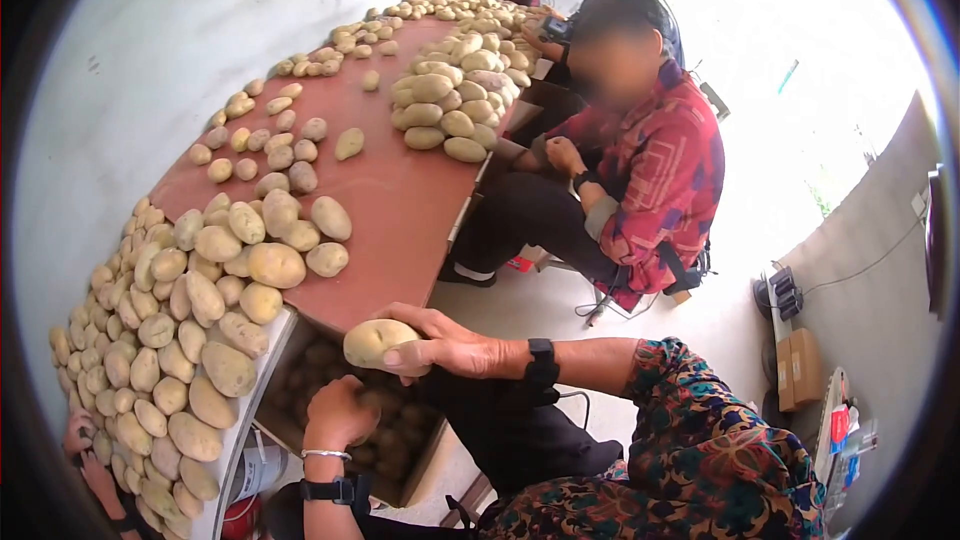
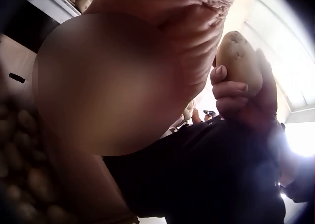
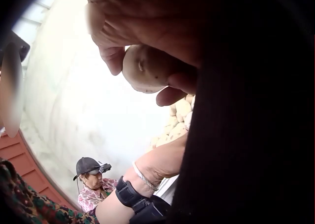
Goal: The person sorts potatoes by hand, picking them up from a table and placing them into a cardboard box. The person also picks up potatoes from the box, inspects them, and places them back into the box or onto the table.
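In the head view my right hand (image 1: pixel 445 345) grips a pale yellow potato (image 1: pixel 375 342) above the front edge of the table. The right wrist view shows the potato (image 3: pixel 140 69) between thumb and fingers, its skin marked with a small scar. My left hand (image 1: pixel 338 418) is lower, over an open box (image 1: pixel 430 470) of potatoes beneath the tabletop. Its fingers point down toward the shaded potatoes (image 1: pixel 395 450), and I cannot tell whether they hold one. A blurred patch covers much of the left wrist view.
Potatoes (image 1: pixel 165 350) are heaped along the reddish-brown table (image 1: pixel 390 210), with another pile (image 1: pixel 455 100) farther back. A seated person (image 1: pixel 650 170) in a red patterned shirt is to the right, others beyond. Another person's hands (image 1: pixel 90 460) touch the heap at far left. Cardboard boxes (image 1: pixel 800 370) stand right.
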Demonstrator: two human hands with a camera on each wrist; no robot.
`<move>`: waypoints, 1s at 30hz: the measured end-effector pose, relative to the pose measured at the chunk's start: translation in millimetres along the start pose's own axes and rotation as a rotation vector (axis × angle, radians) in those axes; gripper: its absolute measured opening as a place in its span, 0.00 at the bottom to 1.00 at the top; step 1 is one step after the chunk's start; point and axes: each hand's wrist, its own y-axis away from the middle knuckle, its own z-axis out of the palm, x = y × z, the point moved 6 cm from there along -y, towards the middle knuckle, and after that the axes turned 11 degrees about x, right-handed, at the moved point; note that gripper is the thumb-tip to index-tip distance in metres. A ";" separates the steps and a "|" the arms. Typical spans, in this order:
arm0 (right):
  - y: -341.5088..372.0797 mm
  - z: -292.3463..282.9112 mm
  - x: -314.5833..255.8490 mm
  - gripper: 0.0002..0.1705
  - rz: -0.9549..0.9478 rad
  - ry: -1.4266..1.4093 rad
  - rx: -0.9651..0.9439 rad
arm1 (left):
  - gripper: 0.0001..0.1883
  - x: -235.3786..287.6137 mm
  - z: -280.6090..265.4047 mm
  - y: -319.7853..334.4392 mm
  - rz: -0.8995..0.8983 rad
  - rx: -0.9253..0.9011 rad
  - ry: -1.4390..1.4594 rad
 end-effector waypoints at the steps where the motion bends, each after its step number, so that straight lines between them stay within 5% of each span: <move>1: -0.7 1.0 0.5 0.39 0.015 -0.009 -0.018 | 0.24 -3.2 1.1 -1.8 0.009 -0.002 0.000; 3: -2.5 -0.7 5.0 0.39 0.006 0.005 -0.020 | 0.22 -7.4 -7.9 -2.6 0.000 0.116 0.159; 11: -0.3 -4.6 5.5 0.38 -0.004 -0.024 0.000 | 0.22 -8.2 -15.5 -2.6 -0.030 0.130 0.133; 17: 2.0 -58.1 4.9 0.35 -0.147 -0.118 0.306 | 0.22 -3.2 -20.8 -2.7 -0.016 0.185 0.156; 30: 24.7 -181.0 95.0 0.32 0.045 -0.193 0.786 | 0.22 1.5 -17.7 -8.2 -0.033 0.145 0.187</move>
